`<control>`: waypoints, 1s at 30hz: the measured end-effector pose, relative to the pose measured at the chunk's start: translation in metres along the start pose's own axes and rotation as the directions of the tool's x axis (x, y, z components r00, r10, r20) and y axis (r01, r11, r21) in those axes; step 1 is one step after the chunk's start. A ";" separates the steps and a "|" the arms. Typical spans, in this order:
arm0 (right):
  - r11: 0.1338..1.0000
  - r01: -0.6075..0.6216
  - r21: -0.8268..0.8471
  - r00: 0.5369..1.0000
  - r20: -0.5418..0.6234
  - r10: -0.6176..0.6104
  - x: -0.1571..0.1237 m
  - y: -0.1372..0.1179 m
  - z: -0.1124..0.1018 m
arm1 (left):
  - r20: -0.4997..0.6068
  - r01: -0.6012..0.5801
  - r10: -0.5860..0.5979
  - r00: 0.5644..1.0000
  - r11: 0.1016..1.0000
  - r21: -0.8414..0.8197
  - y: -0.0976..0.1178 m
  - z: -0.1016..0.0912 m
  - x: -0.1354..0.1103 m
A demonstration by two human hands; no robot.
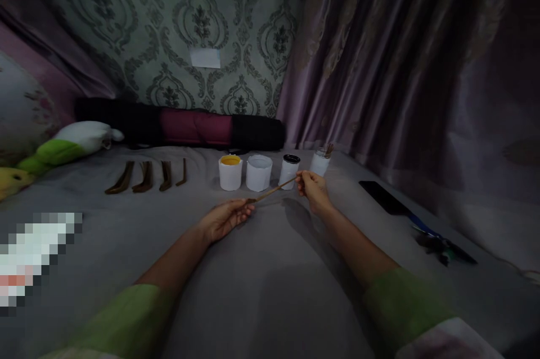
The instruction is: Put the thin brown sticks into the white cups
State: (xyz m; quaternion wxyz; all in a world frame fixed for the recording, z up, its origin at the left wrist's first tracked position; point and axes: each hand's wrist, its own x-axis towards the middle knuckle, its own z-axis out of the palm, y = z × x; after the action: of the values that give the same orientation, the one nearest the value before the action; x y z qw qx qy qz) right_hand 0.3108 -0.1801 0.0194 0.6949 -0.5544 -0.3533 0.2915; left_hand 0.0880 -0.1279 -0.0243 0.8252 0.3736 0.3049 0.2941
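A thin brown stick slants between my hands, its left end lower than its right. My left hand pinches the lower end, palm turned partly up. At the upper end, the fingertips of my right hand are closed on the stick, in front of the white tub with black contents. Behind the stick stand a white tub with yellow contents and a white tub with pale contents. Just past my right hand is a whitish jar with several brown sticks in it.
Bent brown strips lie in several groups at the left on the grey cloth. A plush toy is at far left, beside a black and maroon roll. A black flat object lies at right near the curtain.
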 end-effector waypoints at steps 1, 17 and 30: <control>1.000 0.003 0.000 1.000 -0.006 -0.003 0.001 -0.002 -0.002 | 0.000 0.001 -0.001 1.000 1.000 -0.002 0.000 0.000 0.000; 0.999 0.047 -0.008 0.992 -0.118 -0.047 0.016 -0.036 -0.046 | -0.006 0.002 -0.002 1.000 1.000 -0.001 0.002 0.000 -0.001; 0.981 0.187 -0.049 0.946 -0.259 -0.193 0.037 -0.091 -0.080 | -0.028 0.005 -0.006 1.000 1.000 -0.008 0.004 0.003 -0.004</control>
State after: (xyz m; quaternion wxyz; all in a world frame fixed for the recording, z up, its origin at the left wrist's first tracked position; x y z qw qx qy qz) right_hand 0.3984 -0.2151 0.1038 0.7538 -0.5597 -0.3131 0.1431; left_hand 0.0866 -0.1295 -0.0187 0.8231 0.3655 0.3162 0.2982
